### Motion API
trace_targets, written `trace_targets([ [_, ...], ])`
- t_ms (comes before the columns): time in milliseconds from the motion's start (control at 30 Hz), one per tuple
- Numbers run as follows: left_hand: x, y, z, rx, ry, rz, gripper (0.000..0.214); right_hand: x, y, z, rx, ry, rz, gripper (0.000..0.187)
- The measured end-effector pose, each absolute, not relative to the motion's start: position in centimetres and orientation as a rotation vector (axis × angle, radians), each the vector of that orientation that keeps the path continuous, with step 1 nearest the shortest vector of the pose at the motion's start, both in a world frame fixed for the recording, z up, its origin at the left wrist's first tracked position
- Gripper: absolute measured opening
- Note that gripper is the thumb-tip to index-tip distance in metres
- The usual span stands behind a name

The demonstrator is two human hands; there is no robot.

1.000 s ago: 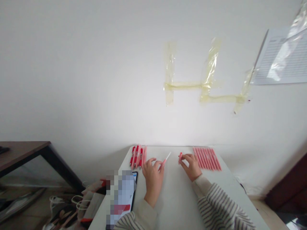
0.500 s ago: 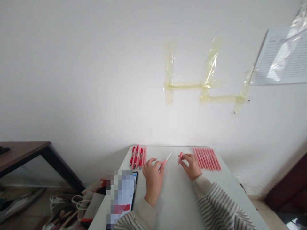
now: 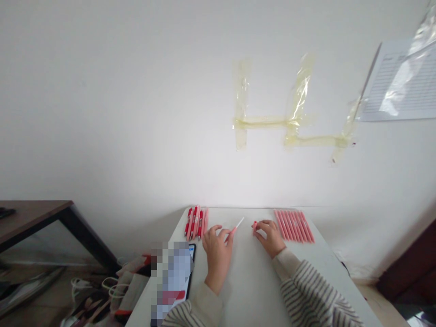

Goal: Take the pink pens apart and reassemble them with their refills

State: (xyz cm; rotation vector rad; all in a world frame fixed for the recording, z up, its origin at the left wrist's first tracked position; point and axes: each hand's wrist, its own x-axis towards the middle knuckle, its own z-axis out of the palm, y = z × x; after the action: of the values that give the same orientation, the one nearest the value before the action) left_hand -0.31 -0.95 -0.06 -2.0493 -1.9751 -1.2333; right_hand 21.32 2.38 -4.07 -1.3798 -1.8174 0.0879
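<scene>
Our left hand [image 3: 217, 250] pinches a pen [image 3: 233, 230] low, so its one-o'clock tip [image 3: 240, 222] shows; our right hand [image 3: 271, 237] grips a pink bit [image 3: 255, 225].

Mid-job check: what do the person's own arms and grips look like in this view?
The left grip and right grip are bare, ungloved hands. The pale fabric left sleeve and matching right sleeve carry narrow dark stripes. Each ends in a plain, stripeless beige cuff: left cuff, right cuff. No cables or printed markings show on them.
</scene>
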Motion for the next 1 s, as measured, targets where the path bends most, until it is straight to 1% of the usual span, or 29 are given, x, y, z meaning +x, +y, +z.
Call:
trace_targets([
  [167, -0.35, -1.02, 0.18, -2.057, -1.994, -1.233, 0.019, 21.67, 2.48, -3.66, -1.318, -1.807, 0.087, 0.018],
  [367, -0.43, -0.95, 0.07, -2.061, -1.990, -1.221, 0.018, 21.32, 2.24, -3.70, -1.393, -1.859, 0.108, 0.010],
  [600, -0.49, -0.73, -0.22, -2.064, -1.987, -1.223, 0.017, 21.56, 2.41, -3.52, -1.341, -1.783, 0.132, 0.016],
  [733, -0.53, -0.68, -0.35, -2.061, -1.986, -1.221, 0.018, 21.41, 2.27, -3.42, -1.453, -1.838, 0.167, 0.017],
  [900, -0.43, -0.66, -0.31, -2.061, -1.984, -1.227, 0.016, 21.47, 2.26, -3.52, -1.485, -1.870, 0.063, 0.019],
  [1000, -0.36, -0.66, -0.26, -2.060, -1.994, -1.231, 0.016, 21.71, 2.48, -3.93, -1.501, -1.904, 0.031, 0.016],
])
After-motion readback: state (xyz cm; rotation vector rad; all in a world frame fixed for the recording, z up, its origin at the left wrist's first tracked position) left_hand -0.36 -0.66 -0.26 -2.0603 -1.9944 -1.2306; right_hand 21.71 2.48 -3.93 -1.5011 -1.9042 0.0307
